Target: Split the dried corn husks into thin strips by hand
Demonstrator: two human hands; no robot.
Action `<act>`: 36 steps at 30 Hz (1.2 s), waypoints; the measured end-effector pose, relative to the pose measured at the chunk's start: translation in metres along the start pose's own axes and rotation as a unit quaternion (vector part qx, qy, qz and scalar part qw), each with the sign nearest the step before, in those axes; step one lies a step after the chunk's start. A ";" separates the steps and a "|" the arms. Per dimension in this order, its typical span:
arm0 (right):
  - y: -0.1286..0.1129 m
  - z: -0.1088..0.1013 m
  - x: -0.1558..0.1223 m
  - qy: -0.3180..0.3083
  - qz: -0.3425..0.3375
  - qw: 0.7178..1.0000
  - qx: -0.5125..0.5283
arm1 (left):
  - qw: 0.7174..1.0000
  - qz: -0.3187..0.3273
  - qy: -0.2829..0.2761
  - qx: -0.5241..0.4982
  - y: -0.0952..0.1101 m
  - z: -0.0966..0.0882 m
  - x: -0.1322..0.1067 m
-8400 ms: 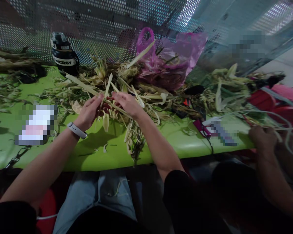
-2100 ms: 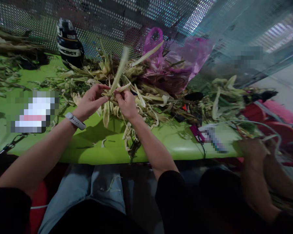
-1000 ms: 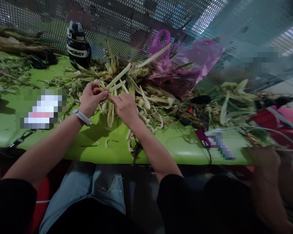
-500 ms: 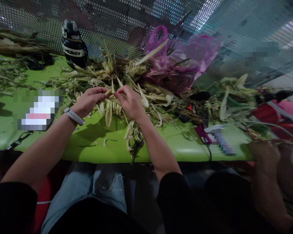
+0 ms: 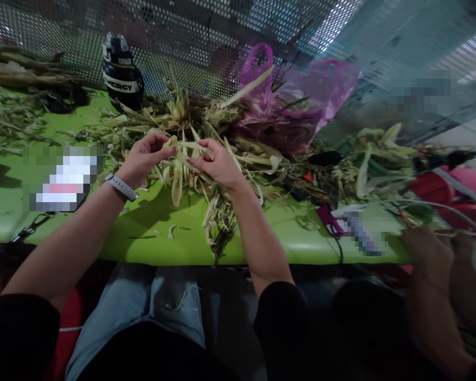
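Observation:
Fingers of my left hand pinch one end of a pale yellow-green corn husk strip. The other part of that strip is gripped between the thumb and fingers of my right hand, so it spans the short gap between them. Both hands are above a heap of dried husk strips on the green table. A thicker bunch of husks stands up just behind the hands.
A black bottle stands behind to the left, and a purple plastic bag behind to the right. A blurred phone lies at left. At far right are a co-worker's hands. Perforated mesh rises behind.
My right hand has moved slightly right and my left slightly left and up. A longer stretch of the husk strip now shows between them.

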State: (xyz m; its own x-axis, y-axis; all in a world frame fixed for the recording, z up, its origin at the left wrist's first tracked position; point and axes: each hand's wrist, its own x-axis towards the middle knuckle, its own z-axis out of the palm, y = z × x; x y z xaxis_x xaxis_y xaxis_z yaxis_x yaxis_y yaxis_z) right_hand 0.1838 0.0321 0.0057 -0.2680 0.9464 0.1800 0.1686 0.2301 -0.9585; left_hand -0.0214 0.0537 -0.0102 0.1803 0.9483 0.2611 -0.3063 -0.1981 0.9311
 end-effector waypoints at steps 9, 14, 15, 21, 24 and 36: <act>-0.002 0.003 0.000 -0.043 0.037 0.997 0.044 | 1.000 -0.012 -0.005 0.010 0.007 0.002 -0.002; 0.001 0.001 0.002 0.040 0.000 0.999 0.011 | 0.999 -0.023 -0.024 0.042 0.001 -0.003 0.001; 0.001 0.002 0.003 0.061 -0.013 0.998 0.010 | 0.998 -0.031 -0.028 0.050 0.000 -0.004 0.001; 0.001 0.010 0.003 0.077 -0.057 0.995 0.030 | 0.997 -0.050 -0.024 0.057 0.000 -0.005 0.000; 0.007 0.013 0.007 0.097 -0.053 0.994 0.028 | 0.998 -0.060 0.007 0.012 0.004 -0.005 0.001; -0.009 0.025 -0.011 0.027 -0.155 0.985 -0.075 | 0.997 -0.073 0.012 0.002 -0.002 -0.008 0.003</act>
State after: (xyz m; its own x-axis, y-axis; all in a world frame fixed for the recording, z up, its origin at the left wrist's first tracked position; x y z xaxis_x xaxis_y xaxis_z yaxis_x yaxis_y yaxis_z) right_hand 0.1612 0.0140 0.0069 -0.2780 0.8354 0.4741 0.2269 0.5367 -0.8127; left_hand -0.0276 0.0589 -0.0130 0.1996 0.9729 0.1171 -0.2757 -0.0590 0.9594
